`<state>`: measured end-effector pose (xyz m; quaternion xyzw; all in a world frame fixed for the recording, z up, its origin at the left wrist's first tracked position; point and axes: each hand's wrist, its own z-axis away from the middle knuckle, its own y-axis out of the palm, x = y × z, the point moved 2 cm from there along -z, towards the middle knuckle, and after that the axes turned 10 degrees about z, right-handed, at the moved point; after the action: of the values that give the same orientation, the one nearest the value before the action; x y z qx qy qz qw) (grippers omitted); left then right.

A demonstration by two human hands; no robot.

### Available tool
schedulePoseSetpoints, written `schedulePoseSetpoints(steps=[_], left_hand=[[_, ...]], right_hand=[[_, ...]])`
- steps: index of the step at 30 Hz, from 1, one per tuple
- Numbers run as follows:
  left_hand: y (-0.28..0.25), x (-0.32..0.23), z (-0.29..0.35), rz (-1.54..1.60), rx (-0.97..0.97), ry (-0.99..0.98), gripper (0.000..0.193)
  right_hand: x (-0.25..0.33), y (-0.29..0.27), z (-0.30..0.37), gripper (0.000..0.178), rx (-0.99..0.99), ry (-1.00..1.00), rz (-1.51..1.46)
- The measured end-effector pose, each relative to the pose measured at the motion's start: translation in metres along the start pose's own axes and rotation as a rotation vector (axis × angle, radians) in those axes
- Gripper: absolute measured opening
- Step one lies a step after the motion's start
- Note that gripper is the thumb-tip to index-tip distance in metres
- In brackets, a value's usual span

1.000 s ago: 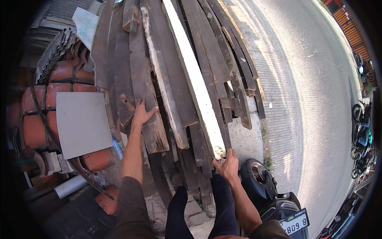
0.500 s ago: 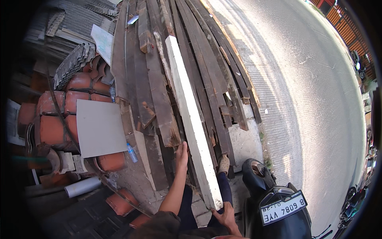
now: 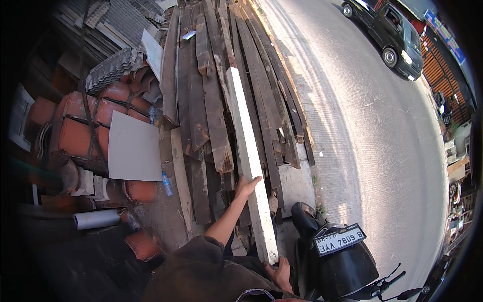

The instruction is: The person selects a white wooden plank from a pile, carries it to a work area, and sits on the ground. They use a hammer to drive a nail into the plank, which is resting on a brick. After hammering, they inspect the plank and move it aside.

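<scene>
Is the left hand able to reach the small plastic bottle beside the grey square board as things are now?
Probably not at once: the left hand is gripping the pale long plank, which the right hand holds at its near end. The plastic bottle lies uncovered to its left, so nothing blocks the way once that hand is free.

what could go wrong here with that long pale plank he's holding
The pale plank is long and held only near its close end, by the left hand and the right hand; its far end could swing or snag on the stacked dark boards. The near end could also knock the parked motorbike.
</scene>
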<state>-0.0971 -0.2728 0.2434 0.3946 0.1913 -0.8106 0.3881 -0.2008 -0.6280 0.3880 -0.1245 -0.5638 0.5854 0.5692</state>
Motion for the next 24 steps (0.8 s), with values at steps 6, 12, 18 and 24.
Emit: schedulePoseSetpoints(steps=[6, 12, 18, 24], left_hand=[[0.006, 0.043, 0.071, 0.103, 0.074, 0.005, 0.083], [0.026, 0.067, 0.115, 0.061, 0.078, 0.080, 0.095], [0.040, 0.061, 0.122, 0.066, 0.112, 0.102, 0.101], [0.037, 0.099, 0.077, -0.032, 0.076, 0.064, 0.117]], right_hand=[[-0.035, -0.029, 0.052, 0.063, 0.083, 0.174, -0.084], [0.011, -0.052, 0.030, 0.070, -0.120, 0.194, -0.136], [0.044, -0.033, -0.007, 0.073, 0.055, 0.103, 0.147], [0.034, -0.012, -0.021, 0.065, 0.165, 0.036, 0.176]])
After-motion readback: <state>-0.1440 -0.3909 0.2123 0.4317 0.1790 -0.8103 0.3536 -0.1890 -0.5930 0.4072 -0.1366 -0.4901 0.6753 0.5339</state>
